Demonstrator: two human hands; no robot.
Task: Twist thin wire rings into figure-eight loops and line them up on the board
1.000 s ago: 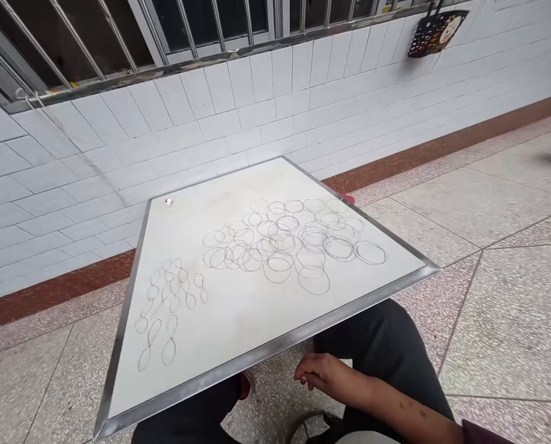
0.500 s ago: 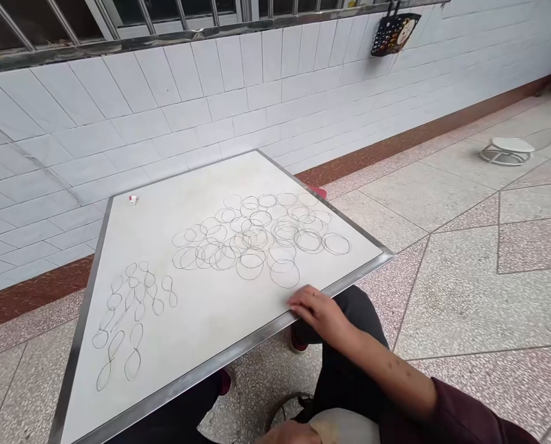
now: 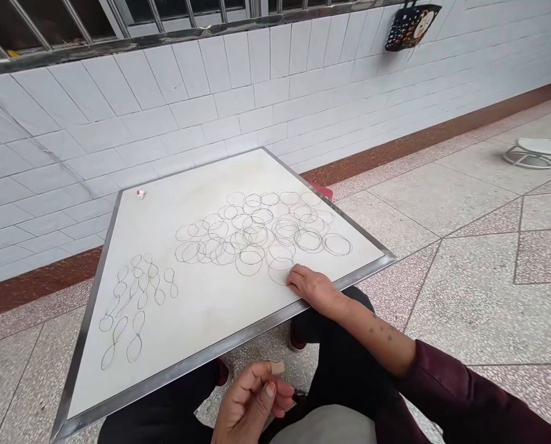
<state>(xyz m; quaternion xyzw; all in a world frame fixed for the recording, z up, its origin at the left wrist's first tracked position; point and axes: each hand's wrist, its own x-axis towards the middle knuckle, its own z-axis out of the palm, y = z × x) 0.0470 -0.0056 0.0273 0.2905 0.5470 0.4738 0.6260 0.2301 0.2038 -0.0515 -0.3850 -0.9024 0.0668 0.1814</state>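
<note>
Thin dark wire rings (image 3: 250, 261) lie overlapping across the middle and right of the white tabletop (image 3: 219, 296). Several figure-eight wire loops (image 3: 135, 336) are spread at its left side. Near the front edge, my right hand (image 3: 314, 290) has its fingertips pressed together on the rim of the nearest wire ring (image 3: 281, 271), which still lies flat; its fingertips hide part of that rim. My left hand (image 3: 250, 401) is above my lap, palm up, thumb apart and fingers loosely bent. Tan tape (image 3: 277, 368) wraps one fingertip, and nothing shows in its grasp.
A metal edge strip (image 3: 229, 345) frames the table. A small white and red object (image 3: 140, 193) sits at the far left corner. Behind are a white tiled wall (image 3: 187, 117) and a hanging black basket (image 3: 411, 26). A low round stool (image 3: 534, 152) stands on the floor.
My right hand has moved from the table edge forward onto the nearest ring. My left hand has risen into view from the bottom. The camera view has shifted slightly.
</note>
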